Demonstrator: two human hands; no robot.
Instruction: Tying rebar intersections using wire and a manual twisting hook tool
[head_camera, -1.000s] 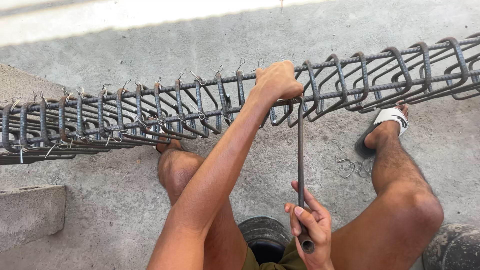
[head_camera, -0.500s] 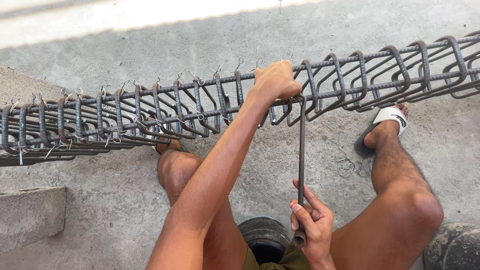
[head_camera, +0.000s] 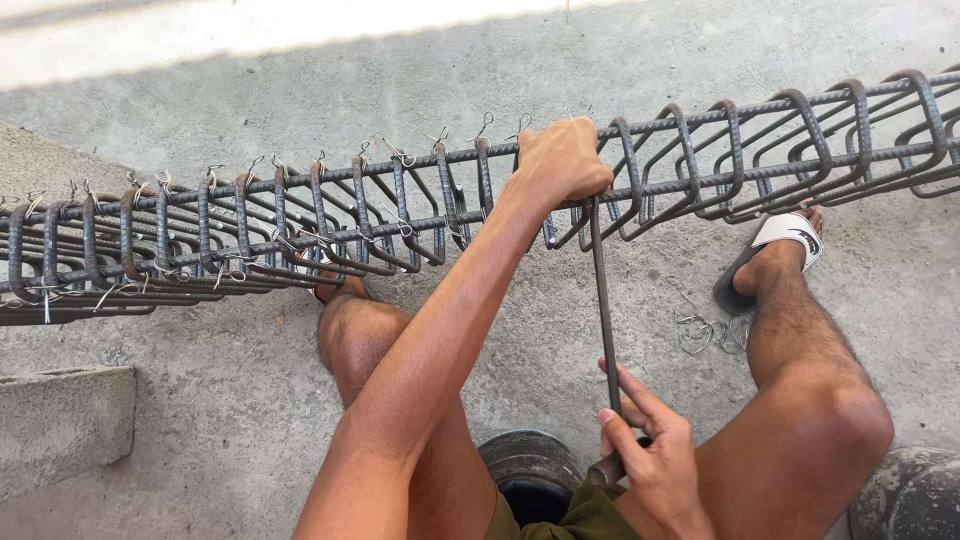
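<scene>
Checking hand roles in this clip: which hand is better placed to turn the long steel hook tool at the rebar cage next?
Right, probably. The right hand grips the handle end of the long steel hook tool, while the left hand is clamped on the ribbed steel rebar cage where the tool's tip meets it.

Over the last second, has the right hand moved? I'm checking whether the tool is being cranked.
Yes. The right hand has swung rightward and slightly down, away from the black tyre, while the left hand stays on the rebar cage.
</scene>
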